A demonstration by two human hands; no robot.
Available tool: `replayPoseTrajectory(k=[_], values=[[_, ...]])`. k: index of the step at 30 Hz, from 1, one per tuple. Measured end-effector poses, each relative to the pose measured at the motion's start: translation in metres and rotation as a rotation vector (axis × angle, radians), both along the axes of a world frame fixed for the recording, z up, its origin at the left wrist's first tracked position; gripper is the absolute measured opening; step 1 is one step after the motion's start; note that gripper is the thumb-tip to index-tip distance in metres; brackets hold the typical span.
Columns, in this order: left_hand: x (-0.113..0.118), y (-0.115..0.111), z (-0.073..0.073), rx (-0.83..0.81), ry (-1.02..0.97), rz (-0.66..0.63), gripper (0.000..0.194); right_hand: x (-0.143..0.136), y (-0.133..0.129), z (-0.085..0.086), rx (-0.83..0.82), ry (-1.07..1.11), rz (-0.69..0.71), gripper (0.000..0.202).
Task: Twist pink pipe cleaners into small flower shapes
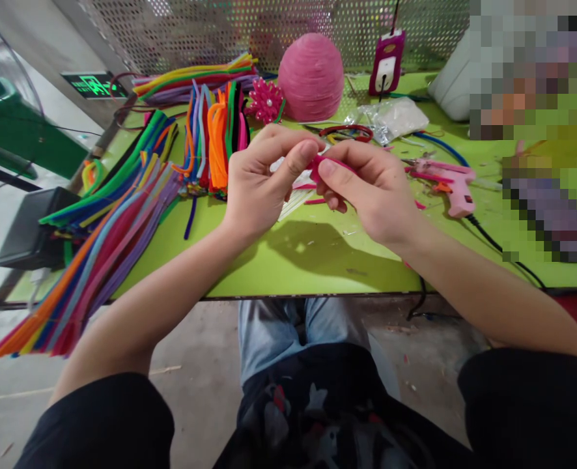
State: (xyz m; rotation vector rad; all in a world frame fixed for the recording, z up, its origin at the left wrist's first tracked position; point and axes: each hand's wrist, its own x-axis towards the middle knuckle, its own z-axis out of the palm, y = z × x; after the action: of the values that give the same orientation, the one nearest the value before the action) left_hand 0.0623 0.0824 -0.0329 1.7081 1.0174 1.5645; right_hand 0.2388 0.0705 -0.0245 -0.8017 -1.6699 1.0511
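Both hands meet above the middle of the green table. My right hand [366, 189] pinches a small bright pink fuzzy piece [316, 168] between thumb and fingers. On its other side my left hand [269, 176] closes thumb against forefinger at the piece's upper end. The fingers cover much of its shape. Behind the hands stand a pink ribbed dome [310, 77] and a pink flower with a pearly centre [267, 101]. White sticks [295, 202] lie under the fingers.
Bundles of coloured pipe cleaners [122, 241] fill the left side, some hanging over the edge. A pink glue gun [457, 185] with a black cord lies at right. Behind are a plastic bag [391, 120] and a purple power socket [387, 64]. The green table's [249, 280] front edge is near my lap.
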Motion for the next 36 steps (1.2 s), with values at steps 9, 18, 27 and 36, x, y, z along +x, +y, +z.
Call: replayPoseTrajectory(k=[9, 18, 27, 36], values=[[0.001, -0.014, 0.007, 0.113, -0.015, 0.012, 0.03, 0.005, 0.006, 0.001, -0.141, 0.127, 0.282, 0.038], [0.0, 0.002, 0.007, -0.353, -0.24, -0.281, 0.015, 0.031, 0.014, 0.007, 0.838, -0.779, -0.399, 0.041], [-0.007, 0.014, 0.002, -0.37, -0.195, -0.299, 0.016, 0.029, 0.021, 0.002, 0.514, -0.526, -0.168, 0.023], [-0.013, 0.022, -0.002, -0.379, -0.206, -0.358, 0.015, 0.031, 0.023, 0.001, 0.611, -0.522, -0.254, 0.009]])
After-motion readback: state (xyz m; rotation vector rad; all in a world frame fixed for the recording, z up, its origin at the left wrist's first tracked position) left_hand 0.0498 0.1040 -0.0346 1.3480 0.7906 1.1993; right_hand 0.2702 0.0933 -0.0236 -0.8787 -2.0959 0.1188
